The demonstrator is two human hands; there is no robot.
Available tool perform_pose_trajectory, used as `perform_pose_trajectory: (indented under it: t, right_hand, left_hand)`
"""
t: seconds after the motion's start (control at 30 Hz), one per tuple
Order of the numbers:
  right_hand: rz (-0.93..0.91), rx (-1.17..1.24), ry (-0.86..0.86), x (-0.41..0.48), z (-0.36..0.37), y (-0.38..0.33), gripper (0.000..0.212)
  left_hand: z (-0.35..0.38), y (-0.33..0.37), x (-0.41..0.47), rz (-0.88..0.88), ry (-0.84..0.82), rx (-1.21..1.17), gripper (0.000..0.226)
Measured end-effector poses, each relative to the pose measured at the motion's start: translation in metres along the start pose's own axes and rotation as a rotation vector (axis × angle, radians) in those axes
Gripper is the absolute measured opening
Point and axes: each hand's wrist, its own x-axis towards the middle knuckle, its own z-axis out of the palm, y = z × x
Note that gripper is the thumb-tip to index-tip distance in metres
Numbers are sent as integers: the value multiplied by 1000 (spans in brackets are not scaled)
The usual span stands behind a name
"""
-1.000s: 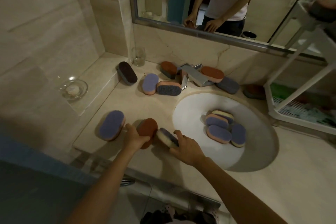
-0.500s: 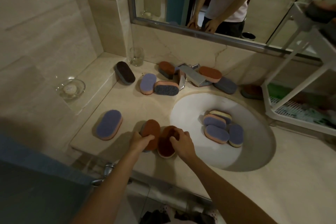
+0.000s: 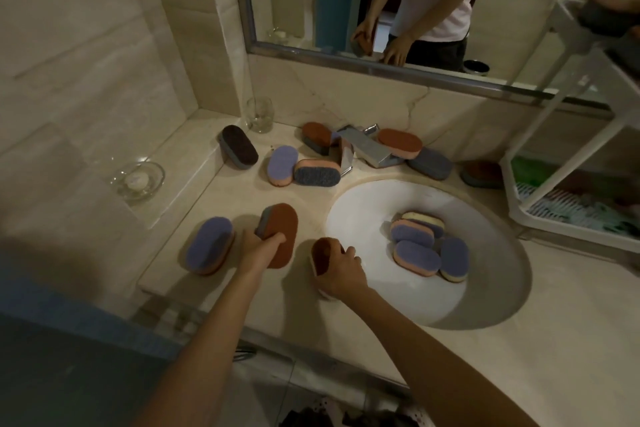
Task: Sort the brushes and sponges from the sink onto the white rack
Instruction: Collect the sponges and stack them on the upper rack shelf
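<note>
While both arms reach out over the desk, each grip is occupied. Left grip (image 3: 263,246): fingers curled round the near end of a rust-topped sponge (image 3: 282,229) with a grey body, tipped up on edge just left of the sink (image 3: 485,291). Right grip (image 3: 341,270): clasps a second rust-faced sponge (image 3: 322,255) from above, at the sink's near-left rim. Whether its pale underside touches the desk, I cannot tell.

Four purple-topped sponges (image 3: 417,253) lie overlapping in a heap inside the sink, a little right of its middle. A lone purple sponge (image 3: 207,244) lies flat further left of the sink. The white rack (image 3: 554,215) stands to the right of the sink, beyond its far rim.

Handling, as I judge it: light foam blocks, soft and springy, with a scouring face rough enough to give purchase. Nothing fragile. Those in the sink may be wet, hence heavier, slicker and prone to drip. Best taken across the short waist, thumb on one long side and fingers on the other. A hard squeeze only deforms them. One per grip looks comfortable.
</note>
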Motion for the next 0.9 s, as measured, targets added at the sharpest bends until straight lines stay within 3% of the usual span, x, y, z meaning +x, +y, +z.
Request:
perform_pose_trajectory:
  t: [0.13,0.53,0.77,0.9]
  right_hand:
    - [-86,102,242,-8,-59,8,75]
    - [-242,183,896,-61,-285,57,76]
    - [-204,143,1086,-96,-382,114,76]
    - [-182,164,1131,-109,-420,148,75]
  left_hand:
    - [20,33,-10,95,-1,-66,51]
    - [140,221,-121,516,-288,-336,49]
    - [217,295,-198,657,-528,-369,49]
    - [264,325,-224,642,-645,-323,52]
